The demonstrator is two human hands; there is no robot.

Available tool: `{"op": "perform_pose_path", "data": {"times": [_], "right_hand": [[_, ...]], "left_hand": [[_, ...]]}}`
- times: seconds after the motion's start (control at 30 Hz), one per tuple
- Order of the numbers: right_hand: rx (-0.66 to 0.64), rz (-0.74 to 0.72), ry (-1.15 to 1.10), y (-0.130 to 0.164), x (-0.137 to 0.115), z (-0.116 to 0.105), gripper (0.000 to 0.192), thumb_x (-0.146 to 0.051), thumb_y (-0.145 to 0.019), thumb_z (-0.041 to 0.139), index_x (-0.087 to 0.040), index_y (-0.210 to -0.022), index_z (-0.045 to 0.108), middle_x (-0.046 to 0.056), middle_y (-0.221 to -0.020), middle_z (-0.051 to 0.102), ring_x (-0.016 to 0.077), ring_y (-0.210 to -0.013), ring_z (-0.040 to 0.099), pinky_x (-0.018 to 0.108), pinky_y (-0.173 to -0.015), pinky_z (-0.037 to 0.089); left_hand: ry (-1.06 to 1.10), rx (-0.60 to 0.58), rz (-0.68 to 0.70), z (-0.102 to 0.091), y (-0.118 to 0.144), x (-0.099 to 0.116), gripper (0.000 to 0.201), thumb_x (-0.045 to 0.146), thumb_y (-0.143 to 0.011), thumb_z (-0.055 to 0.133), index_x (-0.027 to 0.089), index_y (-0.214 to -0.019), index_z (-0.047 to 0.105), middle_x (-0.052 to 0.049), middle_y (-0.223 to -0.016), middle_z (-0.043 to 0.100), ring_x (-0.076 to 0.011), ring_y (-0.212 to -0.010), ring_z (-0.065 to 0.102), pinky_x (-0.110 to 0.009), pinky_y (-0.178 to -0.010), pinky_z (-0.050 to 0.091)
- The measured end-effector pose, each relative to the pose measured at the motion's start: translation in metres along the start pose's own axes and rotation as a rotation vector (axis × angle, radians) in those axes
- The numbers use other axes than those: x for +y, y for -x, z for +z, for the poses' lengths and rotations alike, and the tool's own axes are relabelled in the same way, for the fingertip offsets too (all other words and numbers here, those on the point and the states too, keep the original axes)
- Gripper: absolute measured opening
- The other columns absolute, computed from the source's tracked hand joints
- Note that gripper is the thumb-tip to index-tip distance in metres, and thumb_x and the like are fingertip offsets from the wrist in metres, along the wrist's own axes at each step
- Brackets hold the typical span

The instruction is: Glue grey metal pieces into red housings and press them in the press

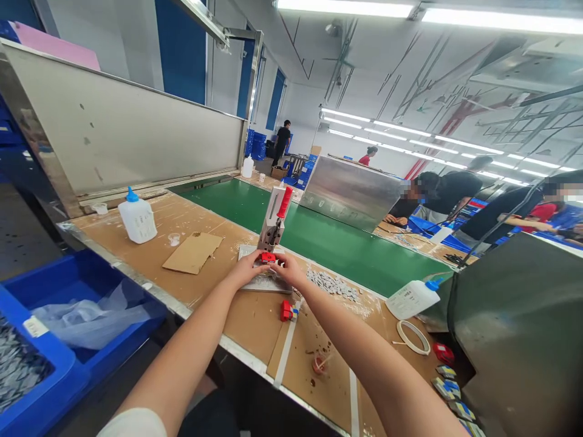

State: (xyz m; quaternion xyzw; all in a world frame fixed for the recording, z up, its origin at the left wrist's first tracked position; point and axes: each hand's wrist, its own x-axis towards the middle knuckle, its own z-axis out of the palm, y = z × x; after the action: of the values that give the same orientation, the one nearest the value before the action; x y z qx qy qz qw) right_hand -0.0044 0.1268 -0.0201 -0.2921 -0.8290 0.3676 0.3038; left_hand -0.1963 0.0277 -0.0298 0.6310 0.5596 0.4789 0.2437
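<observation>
Both hands meet at the foot of a small upright metal press with a red-sleeved lever [276, 221]. Between them sits a small red plastic piece [268, 257], resting on the press's flat grey base plate [264, 283]. The left hand [246, 268] closes in from the left and the right hand [288, 271] from the right, fingertips of each pinching the red piece from either side; the fingers are curled together, not spread.

The bench top is brown cardboard [255, 318], matt and scuffed, held with strips of pale tape. A second small red part [286, 311] lies on it just below the right wrist. A loose heap of small flat grey chips [331, 284] lies just right of the right hand; too many and too small to count. A loose flat piece of brown cardboard [194, 252] lies to the left of the press.

Two white plastic squeeze bottles with blue nozzles are near: one standing upright far left [137, 218], one lying tilted at the right [413, 297]. A white ring of tape [413, 337] lies below the tilted bottle. A smooth green conveyor belt [319, 237] runs behind the bench. Blue plastic bins [82, 285] sit lower left.
</observation>
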Motion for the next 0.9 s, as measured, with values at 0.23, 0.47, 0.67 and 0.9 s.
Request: {"op": "perform_pose_path", "data": {"times": [0.23,0.47,0.67,0.9], "right_hand": [[0.519,-0.177,0.032,-0.017,-0.057,-0.066,0.04,-0.047,-0.093,0.057,-0.017,-0.119,0.068,0.01,-0.114,0.069,0.0207,-0.095,0.061,0.039,-0.093,0.053],[0.41,-0.403,-0.07,-0.086,-0.158,-0.086,0.049,-0.058,-0.1,0.059,-0.027,-0.137,0.06,0.008,-0.13,0.068,0.0193,-0.11,0.067,0.038,-0.102,0.056],[0.309,-0.397,-0.137,-0.059,-0.173,-0.067,0.037,-0.053,-0.101,0.061,-0.025,-0.125,0.063,0.004,-0.103,0.071,0.0192,-0.096,0.073,0.035,-0.087,0.062],[0.131,-0.733,0.192,0.016,-0.155,-0.066,0.015,-0.032,-0.102,0.066,-0.025,-0.115,0.069,0.008,-0.115,0.077,0.0242,-0.121,0.072,0.044,-0.108,0.06]], "left_hand": [[0.092,0.007,-0.011,0.001,-0.002,0.003,0.03,0.037,-0.094,0.065,0.024,-0.12,0.065,-0.009,-0.128,0.076,-0.0288,-0.122,0.071,-0.047,-0.111,0.053],[0.18,0.036,-0.031,0.0,-0.001,0.001,0.033,0.034,-0.086,0.075,0.021,-0.112,0.059,-0.012,-0.124,0.076,-0.0289,-0.122,0.071,-0.051,-0.112,0.052],[0.279,0.004,-0.049,-0.002,-0.003,-0.006,0.037,0.042,-0.085,0.076,0.02,-0.108,0.058,-0.013,-0.12,0.077,-0.0289,-0.117,0.072,-0.051,-0.109,0.052],[0.343,-0.017,-0.055,0.002,-0.007,-0.014,0.037,0.04,-0.084,0.075,0.02,-0.109,0.058,-0.011,-0.114,0.079,-0.0282,-0.113,0.073,-0.048,-0.107,0.051]]}}
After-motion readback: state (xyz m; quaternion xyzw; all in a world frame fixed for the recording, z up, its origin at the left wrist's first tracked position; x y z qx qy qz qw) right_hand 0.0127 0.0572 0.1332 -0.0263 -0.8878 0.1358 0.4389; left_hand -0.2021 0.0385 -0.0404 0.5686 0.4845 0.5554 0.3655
